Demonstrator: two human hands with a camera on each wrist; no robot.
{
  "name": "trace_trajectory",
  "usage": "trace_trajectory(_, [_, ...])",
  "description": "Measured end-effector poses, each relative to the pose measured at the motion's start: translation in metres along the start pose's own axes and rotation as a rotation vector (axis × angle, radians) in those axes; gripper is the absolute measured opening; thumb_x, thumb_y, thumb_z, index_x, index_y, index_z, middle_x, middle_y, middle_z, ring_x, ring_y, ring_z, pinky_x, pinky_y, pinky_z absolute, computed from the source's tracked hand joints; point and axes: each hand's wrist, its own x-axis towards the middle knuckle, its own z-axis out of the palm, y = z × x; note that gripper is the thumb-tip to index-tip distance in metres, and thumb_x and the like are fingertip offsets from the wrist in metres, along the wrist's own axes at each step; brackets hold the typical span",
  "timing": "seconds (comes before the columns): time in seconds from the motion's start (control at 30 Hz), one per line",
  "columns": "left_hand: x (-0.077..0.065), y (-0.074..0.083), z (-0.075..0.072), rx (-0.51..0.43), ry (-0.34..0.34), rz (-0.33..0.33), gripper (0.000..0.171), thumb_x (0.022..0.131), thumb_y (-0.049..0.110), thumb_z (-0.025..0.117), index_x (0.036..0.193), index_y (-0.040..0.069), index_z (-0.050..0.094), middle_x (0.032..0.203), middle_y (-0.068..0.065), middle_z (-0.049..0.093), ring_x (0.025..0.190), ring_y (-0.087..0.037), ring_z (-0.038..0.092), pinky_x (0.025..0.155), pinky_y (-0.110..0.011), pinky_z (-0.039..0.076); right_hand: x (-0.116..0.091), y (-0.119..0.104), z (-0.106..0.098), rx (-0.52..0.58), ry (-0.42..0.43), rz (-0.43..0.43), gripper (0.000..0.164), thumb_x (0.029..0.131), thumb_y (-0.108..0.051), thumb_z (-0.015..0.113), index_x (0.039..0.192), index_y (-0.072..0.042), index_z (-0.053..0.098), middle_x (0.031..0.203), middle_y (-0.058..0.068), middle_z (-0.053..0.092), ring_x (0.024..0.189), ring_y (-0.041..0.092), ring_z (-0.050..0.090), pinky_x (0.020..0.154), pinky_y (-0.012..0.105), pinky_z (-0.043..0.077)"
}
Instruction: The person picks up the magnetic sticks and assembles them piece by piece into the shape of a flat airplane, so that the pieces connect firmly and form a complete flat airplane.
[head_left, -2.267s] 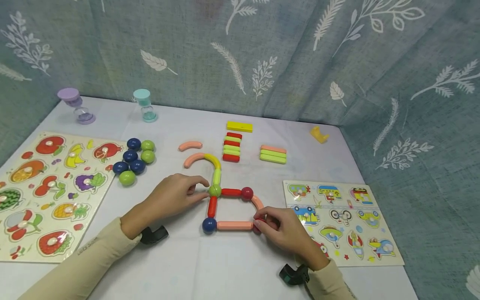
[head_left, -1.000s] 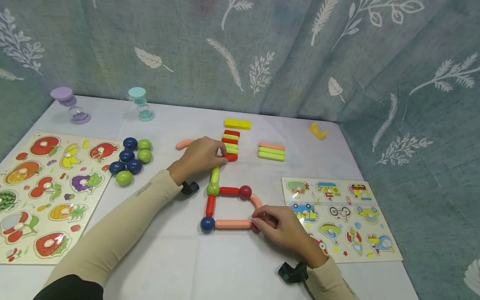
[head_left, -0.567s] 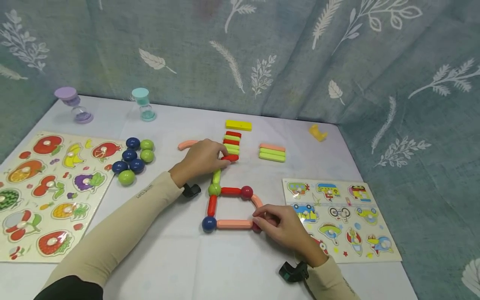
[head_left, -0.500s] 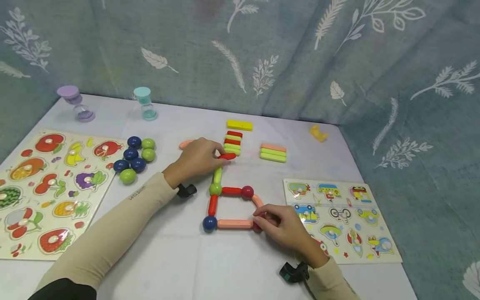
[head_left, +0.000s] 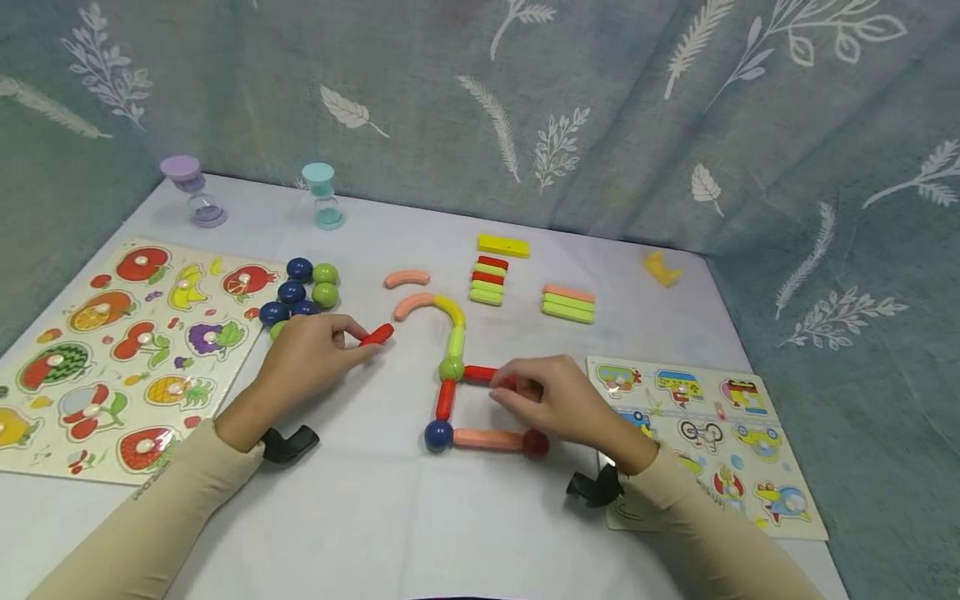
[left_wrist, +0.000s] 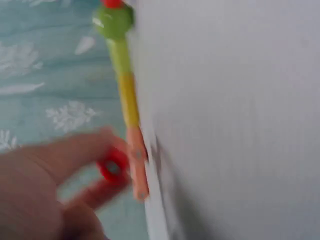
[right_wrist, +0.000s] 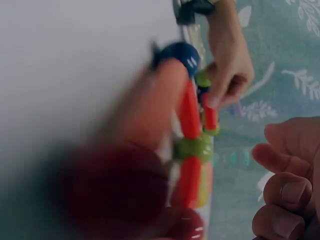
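Observation:
My left hand pinches a short red rod between thumb and fingers, left of the magnetic-stick figure. That figure has a yellow-green ball, a blue ball and a dark red ball, joined by red and salmon rods. A hook of light green, yellow rod and salmon pieces rises from the green ball. Over the figure's upper right hovers my right hand, fingers loosely bent with nothing between them in the right wrist view; it hides the other dark red ball in the head view.
Behind lie a loose salmon arc, stacked red and green rods, another rod stack and a yellow block. Blue and green balls sit beside the fruit puzzle. A vehicle puzzle and two sand timers flank them.
My left hand has taken the red rod from the stack and carried it left, toward me. My right hand has moved up from the lower dark red ball. The head view has shifted.

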Motion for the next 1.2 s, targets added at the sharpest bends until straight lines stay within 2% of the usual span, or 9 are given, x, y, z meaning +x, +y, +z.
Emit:
trace_trajectory(0.13, [-0.003,-0.002,0.011,-0.022,0.018,-0.015,0.029,0.074,0.042,0.077,0.085,0.016,0.071,0.052,0.0,0.044,0.053,-0.019,0.04,0.048,-0.031,0.026,0.049,0.007,-0.004,-0.046,-0.033,-0.024,0.011,0.088,-0.035,0.065,0.095,-0.028,0.067,0.055,-0.009,0.044,0.048,0.008,0.04,0.046,0.025,0.034])
trace_trajectory(0.33, [-0.009,-0.008,0.022,-0.03,0.038,-0.044,0.035,0.069,0.051,0.077,0.076,0.018,0.066,0.053,0.001,0.047,0.052,-0.018,0.043,0.048,-0.032,0.029,0.122,0.015,0.003,-0.144,-0.157,-0.011,0.02,0.086,-0.036,0.066,0.103,-0.024,0.067,0.059,-0.001,0.046,0.05,0.014,0.041,0.05,0.027,0.033])
trace_trajectory(0.53, [-0.011,-0.006,0.026,-0.006,0.072,-0.047,0.048,0.068,0.066,0.069,0.082,0.019,0.067,0.054,0.001,0.047,0.053,-0.018,0.043,0.048,-0.032,0.03,0.166,0.02,0.017,-0.233,-0.253,0.037,0.03,0.086,-0.04,0.065,0.113,-0.027,0.066,0.064,-0.003,0.054,0.055,0.013,0.047,0.053,0.025,0.038])
trace_trajectory(0.7, [-0.006,0.001,0.03,-0.024,0.111,-0.048,0.039,0.076,0.057,0.068,0.084,0.019,0.069,0.052,0.001,0.046,0.051,-0.018,0.042,0.048,-0.032,0.028,0.183,0.025,0.024,-0.262,-0.299,0.059,0.037,0.084,-0.044,0.066,0.116,-0.026,0.066,0.075,-0.011,0.06,0.063,0.012,0.051,0.058,0.025,0.041])
trace_trajectory(0.9, [0.002,0.009,0.034,-0.05,0.109,-0.08,0.033,0.078,0.052,0.069,0.075,0.019,0.069,0.05,0.001,0.047,0.05,-0.018,0.044,0.047,-0.032,0.029,0.189,0.032,0.029,-0.232,-0.31,0.081,0.03,0.084,-0.041,0.068,0.111,-0.028,0.068,0.087,-0.012,0.062,0.075,0.01,0.052,0.065,0.023,0.043])
trace_trajectory(1.07, [0.005,0.008,0.034,-0.061,0.139,-0.101,0.033,0.077,0.05,0.071,0.072,0.017,0.069,0.05,0.001,0.048,0.05,-0.018,0.045,0.046,-0.032,0.029,0.189,0.034,0.033,-0.172,-0.318,0.095,0.029,0.084,-0.036,0.069,0.112,-0.028,0.067,0.102,-0.012,0.063,0.084,0.008,0.053,0.073,0.022,0.043])
trace_trajectory(1.2, [0.009,0.005,0.036,-0.067,0.17,-0.1,0.033,0.077,0.047,0.072,0.074,0.015,0.069,0.05,0.0,0.048,0.05,-0.018,0.045,0.045,-0.031,0.028,0.191,0.037,0.035,-0.16,-0.308,0.08,0.029,0.084,-0.035,0.068,0.112,-0.027,0.068,0.103,-0.013,0.063,0.084,0.007,0.053,0.074,0.022,0.043])
